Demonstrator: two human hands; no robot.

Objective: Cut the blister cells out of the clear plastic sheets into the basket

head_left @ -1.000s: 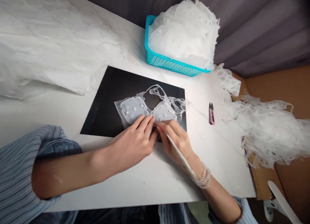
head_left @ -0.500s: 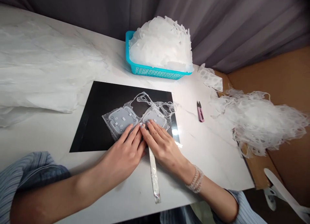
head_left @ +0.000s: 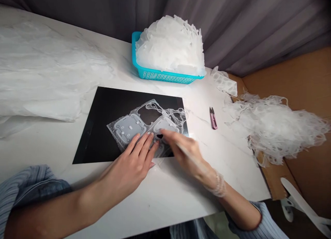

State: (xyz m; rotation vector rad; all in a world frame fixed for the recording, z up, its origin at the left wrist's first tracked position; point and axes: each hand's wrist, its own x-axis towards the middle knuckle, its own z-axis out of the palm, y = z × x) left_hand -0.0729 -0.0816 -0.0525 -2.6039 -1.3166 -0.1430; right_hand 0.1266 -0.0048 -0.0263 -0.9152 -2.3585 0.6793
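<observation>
The left hand [head_left: 130,159] lies spread flat on a soft, clear sheet [head_left: 126,128] with rounded square shapes. The sheet sits on a smooth black mat [head_left: 113,108]. The right hand [head_left: 186,156] grips a thin white stick [head_left: 199,166].

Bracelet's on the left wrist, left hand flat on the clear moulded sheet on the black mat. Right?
No: the beaded bracelet is on the right wrist, per the head view; the left hand lies flat on the clear moulded sheet on the black mat.
</observation>
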